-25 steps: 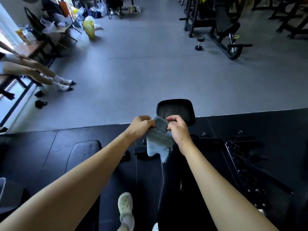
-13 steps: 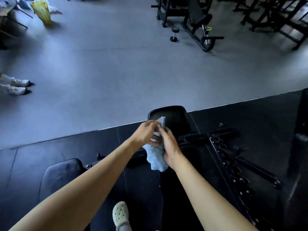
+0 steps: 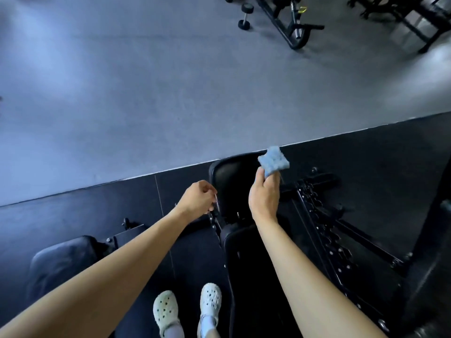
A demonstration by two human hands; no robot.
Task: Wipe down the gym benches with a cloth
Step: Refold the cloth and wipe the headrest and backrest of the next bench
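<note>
A black padded gym bench [image 3: 246,259] runs away from me, its small seat pad [image 3: 231,176] at the far end. My right hand [image 3: 264,193] pinches a folded light-blue cloth [image 3: 273,160] by its lower edge and holds it in the air above the seat pad's right side. My left hand [image 3: 197,200] hovers left of the seat pad with its fingers curled and holds nothing that I can see. A second black bench [image 3: 61,259] lies at the lower left, partly hidden by my left forearm.
My two feet in pale clogs [image 3: 188,308] stand between the benches on black rubber flooring. A black metal rack frame [image 3: 329,230] lies right of the bench. Beyond the mat edge is grey floor with a dumbbell [image 3: 245,15] and machine bases [image 3: 290,25].
Both hands held the cloth together over the bench; now my left hand has let go and moved left, while my right hand has lifted the folded cloth up. The view has tilted down.
</note>
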